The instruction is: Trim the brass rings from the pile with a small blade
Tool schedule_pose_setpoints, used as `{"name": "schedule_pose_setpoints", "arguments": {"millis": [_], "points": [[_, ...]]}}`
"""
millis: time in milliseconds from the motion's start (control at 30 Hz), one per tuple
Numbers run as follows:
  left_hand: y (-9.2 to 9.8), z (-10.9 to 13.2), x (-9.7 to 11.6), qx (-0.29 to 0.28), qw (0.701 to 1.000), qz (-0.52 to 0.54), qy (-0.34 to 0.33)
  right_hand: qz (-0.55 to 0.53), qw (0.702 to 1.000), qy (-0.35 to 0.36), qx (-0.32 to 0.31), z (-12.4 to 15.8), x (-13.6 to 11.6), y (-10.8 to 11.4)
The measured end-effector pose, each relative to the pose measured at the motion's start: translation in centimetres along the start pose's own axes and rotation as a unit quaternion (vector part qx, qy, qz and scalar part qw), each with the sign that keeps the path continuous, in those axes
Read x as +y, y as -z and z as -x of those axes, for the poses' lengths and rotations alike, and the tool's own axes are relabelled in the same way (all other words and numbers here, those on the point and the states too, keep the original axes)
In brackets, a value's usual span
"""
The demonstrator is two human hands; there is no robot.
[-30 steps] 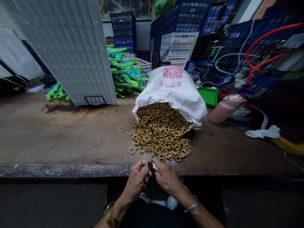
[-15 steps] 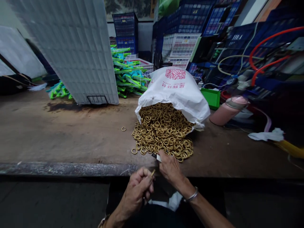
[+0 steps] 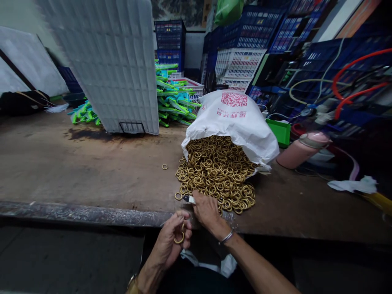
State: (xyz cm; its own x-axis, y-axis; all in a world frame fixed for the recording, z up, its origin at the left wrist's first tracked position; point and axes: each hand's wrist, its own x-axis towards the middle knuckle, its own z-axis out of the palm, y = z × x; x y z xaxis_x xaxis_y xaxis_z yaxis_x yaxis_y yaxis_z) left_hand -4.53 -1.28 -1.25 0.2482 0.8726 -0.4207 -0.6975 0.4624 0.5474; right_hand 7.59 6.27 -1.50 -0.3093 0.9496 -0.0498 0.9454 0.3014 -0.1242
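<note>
My left hand (image 3: 167, 241) is just off the table's front edge, fingers curled around a brass-coloured ring (image 3: 179, 241). My right hand (image 3: 207, 210) rests at the near side of the ring pile (image 3: 211, 175), closed on a small white tool with a black tip (image 3: 189, 199); its exact kind I cannot make out. The tip points left, close to a loose ring (image 3: 178, 196) at the pile's edge. Rings spill out of a white woven sack (image 3: 235, 118) lying on its side. Another single ring (image 3: 164, 167) lies apart on the left.
A tall pale ribbed panel (image 3: 113, 73) stands on the wooden table (image 3: 92, 171), with green and turquoise pieces (image 3: 174, 98) behind it. At the right are a pink bottle (image 3: 301, 151), a green tray (image 3: 280, 132) and red hoses (image 3: 339, 85). Stacked crates (image 3: 237, 61) fill the back.
The view has shifted, so the scene sits further right. The ring in my left hand has turned from edge-on to showing its open loop. My right hand has moved left along the pile with the tool.
</note>
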Motion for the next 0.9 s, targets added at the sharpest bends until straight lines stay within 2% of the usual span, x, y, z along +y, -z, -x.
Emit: {"name": "schedule_pose_setpoints", "arguments": {"millis": [133,267,367,500,633,733,800,900], "points": [[0.5,-0.2,0.0,0.02,1.0,0.015,0.017,-0.008,1.0,0.003,0.009,-0.4,0.1,0.1],[0.4,-0.6,0.4,0.027,0.999,-0.009,-0.019,-0.06,0.997,0.026,0.032,0.0,0.7,0.3],[0.1,-1.1,0.8,0.039,0.997,-0.036,-0.051,-0.152,0.986,0.048,0.05,0.9,1.4,0.4],[-0.2,-1.9,0.5,0.082,0.986,-0.1,-0.101,-0.29,0.954,0.072,0.039,2.4,1.8,0.5],[-0.7,-2.2,0.0,0.082,0.968,-0.208,-0.112,-0.366,0.927,0.076,0.008,3.4,1.6,1.0],[-1.3,-2.1,-0.1,0.093,0.954,-0.26,-0.116,-0.418,0.907,0.05,-0.008,3.6,1.4,1.4],[-1.6,-1.9,-0.1,0.098,0.948,-0.272,-0.132,-0.466,0.884,0.029,-0.023,3.6,1.4,1.4],[-1.8,-1.9,-0.2,0.076,0.937,-0.296,-0.167,-0.537,0.842,-0.019,-0.042,3.6,1.6,0.8]]}}
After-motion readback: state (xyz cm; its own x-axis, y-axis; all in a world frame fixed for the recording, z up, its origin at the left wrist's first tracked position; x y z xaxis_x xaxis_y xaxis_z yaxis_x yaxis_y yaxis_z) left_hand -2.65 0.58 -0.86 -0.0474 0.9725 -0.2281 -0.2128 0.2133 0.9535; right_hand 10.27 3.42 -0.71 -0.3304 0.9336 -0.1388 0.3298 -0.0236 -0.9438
